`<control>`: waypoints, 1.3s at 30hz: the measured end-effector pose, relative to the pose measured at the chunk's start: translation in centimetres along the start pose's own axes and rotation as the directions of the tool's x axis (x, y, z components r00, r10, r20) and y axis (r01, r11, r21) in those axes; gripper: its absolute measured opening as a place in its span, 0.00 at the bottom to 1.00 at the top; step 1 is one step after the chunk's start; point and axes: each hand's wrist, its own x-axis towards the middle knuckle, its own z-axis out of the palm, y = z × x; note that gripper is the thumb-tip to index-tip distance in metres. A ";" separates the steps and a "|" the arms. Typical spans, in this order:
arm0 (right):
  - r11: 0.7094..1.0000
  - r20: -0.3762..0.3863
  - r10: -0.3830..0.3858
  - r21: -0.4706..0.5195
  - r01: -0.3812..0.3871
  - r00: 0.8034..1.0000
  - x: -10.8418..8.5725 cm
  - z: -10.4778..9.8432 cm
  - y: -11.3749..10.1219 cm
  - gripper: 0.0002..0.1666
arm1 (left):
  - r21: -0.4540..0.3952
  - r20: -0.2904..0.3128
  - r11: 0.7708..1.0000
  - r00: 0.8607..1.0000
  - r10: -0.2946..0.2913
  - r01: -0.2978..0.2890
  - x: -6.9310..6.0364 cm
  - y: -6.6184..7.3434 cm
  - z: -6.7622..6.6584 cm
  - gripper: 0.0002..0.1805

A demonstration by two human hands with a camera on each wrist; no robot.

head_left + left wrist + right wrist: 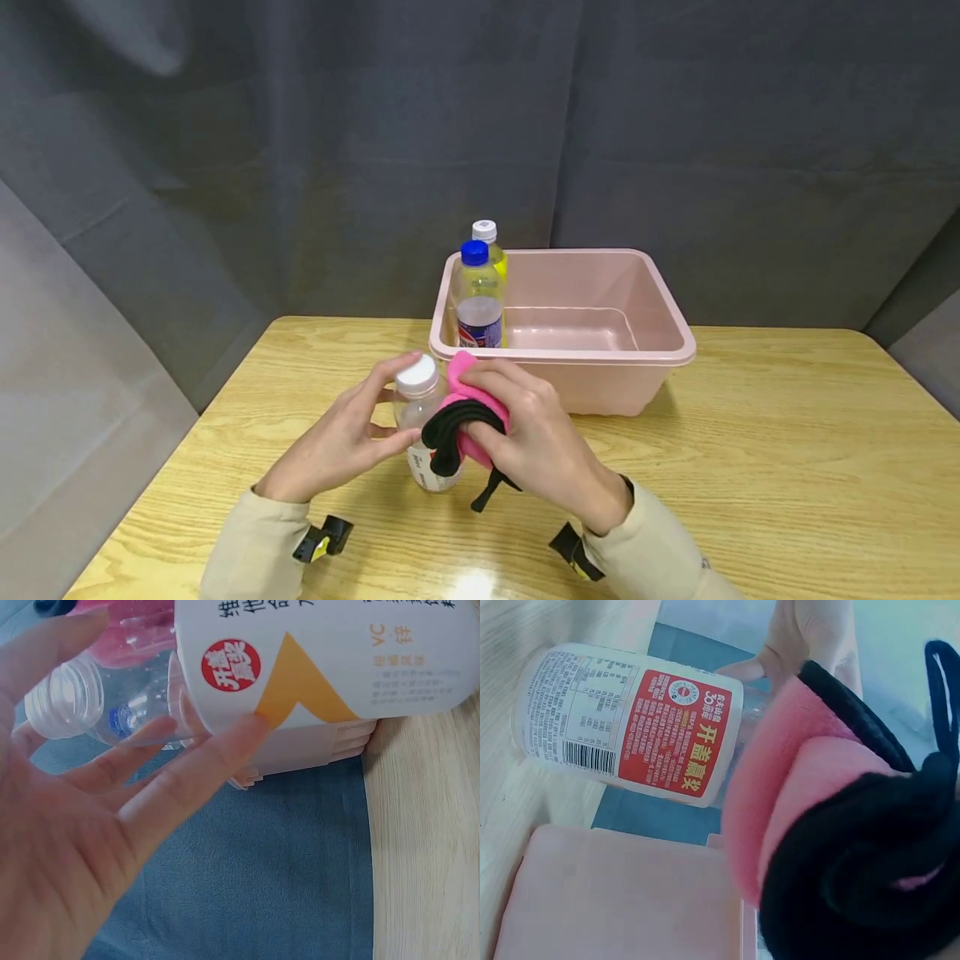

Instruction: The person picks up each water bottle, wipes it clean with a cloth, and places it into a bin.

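A clear bottle (427, 472) with a white cap and a white, red and orange label stands on the table. My left hand (337, 437) holds its upper part, thumb in front and fingers reaching along the far side. In the left wrist view, one fingertip of the left hand (82, 817) touches the label. My right hand (542, 433) grips a folded pink cloth (817, 780) with black edging and a black loop. That cloth lies against the bottle's right side, near the neck. The palm side of my right hand is hidden.
Behind the hands stands a pink plastic bin (562, 357). At its left end are a blue-capped bottle (480, 312) and a white-capped bottle with yellow on it (485, 231). The wooden table (787, 433) extends to both sides, with a dark curtain (375, 167) at the back.
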 end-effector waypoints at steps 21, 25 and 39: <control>0.984 0.208 0.113 -0.161 -0.080 0.972 -0.4 1.4 1.5 0.14 | 0.014 -0.002 1.000 1.000 -0.005 0.005 0.0 0.0 -0.1 0.43; 0.965 0.380 0.214 -0.228 -0.133 0.900 -1.4 3.3 3.2 0.12 | 0.011 -0.005 1.000 1.000 0.005 -0.005 -0.1 -0.1 -0.1 0.43; 0.959 0.447 0.241 -0.249 -0.139 0.862 -1.6 3.3 3.2 0.12 | 0.023 0.000 1.000 1.000 0.006 -0.006 0.0 0.2 0.0 0.43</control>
